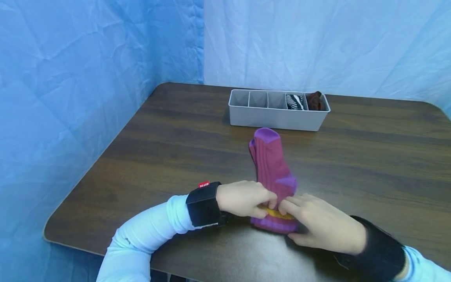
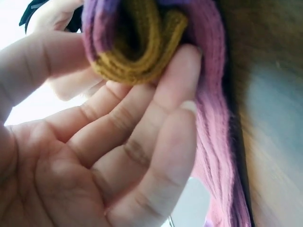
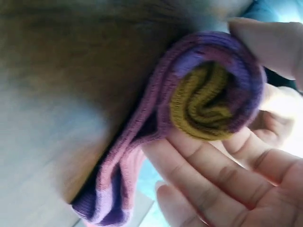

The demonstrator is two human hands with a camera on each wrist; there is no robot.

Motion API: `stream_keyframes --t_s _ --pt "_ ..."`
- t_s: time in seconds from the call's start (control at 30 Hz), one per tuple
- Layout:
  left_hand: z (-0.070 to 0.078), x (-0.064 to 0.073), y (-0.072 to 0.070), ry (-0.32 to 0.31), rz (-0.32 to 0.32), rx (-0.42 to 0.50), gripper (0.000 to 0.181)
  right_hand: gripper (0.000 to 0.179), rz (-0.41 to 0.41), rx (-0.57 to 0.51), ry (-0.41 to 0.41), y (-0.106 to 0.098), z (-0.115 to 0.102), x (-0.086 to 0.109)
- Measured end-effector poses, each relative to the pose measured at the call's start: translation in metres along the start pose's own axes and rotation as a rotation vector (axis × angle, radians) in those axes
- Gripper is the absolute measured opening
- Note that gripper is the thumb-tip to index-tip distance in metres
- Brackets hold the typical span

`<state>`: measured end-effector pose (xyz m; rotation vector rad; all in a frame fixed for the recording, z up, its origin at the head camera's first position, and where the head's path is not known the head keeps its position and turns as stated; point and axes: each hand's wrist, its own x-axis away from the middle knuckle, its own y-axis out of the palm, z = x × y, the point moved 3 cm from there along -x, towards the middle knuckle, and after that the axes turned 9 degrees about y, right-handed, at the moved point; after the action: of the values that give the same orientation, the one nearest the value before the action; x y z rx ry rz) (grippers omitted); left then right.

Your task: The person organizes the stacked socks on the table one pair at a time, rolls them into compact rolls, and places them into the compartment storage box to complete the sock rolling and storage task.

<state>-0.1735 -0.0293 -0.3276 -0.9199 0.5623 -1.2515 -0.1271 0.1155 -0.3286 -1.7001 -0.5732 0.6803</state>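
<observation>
A pair of pinkish-purple socks (image 1: 269, 160) lies stacked on the table, toes pointing away from me, with lighter purple at toe and heel. Its near end is rolled up, and the mustard cuff (image 3: 189, 104) shows as a coil inside the roll in the right wrist view. My left hand (image 1: 243, 197) grips the left end of the roll, thumb on the near side and fingers on the far side. At the right end, my right hand (image 1: 320, 223) holds the roll between thumb and fingers. The unrolled foot part stays flat on the table.
Beyond the socks stands a grey divided box (image 1: 273, 119). Its right compartments hold a black-and-white striped bundle (image 1: 294, 102) and a dark brown bundle (image 1: 315, 101). The dark wooden table (image 1: 169, 149) meets blue sheeting (image 1: 105, 58) at the back and left.
</observation>
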Motion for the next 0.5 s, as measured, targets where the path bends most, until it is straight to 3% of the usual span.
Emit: stream_keyframes --t_s 0.1,0.2,0.4,0.5 --pt "-0.001 0.0 -0.001 -0.021 0.007 -0.032 0.007 0.035 -0.027 -0.039 0.012 0.0 0.002 -0.001" --pt "0.002 0.0 -0.001 -0.036 0.041 -0.155 0.008 0.031 -0.047 -0.083 0.004 -0.002 0.004 -0.002" --pt "0.017 0.003 -0.002 0.028 0.15 -0.357 0.007 0.025 -0.065 -0.111 -0.003 -0.004 0.007 -0.002" --pt "0.023 0.005 -0.001 0.043 0.139 -0.415 0.017 0.023 -0.057 -0.104 -0.013 -0.005 0.008 -0.001"
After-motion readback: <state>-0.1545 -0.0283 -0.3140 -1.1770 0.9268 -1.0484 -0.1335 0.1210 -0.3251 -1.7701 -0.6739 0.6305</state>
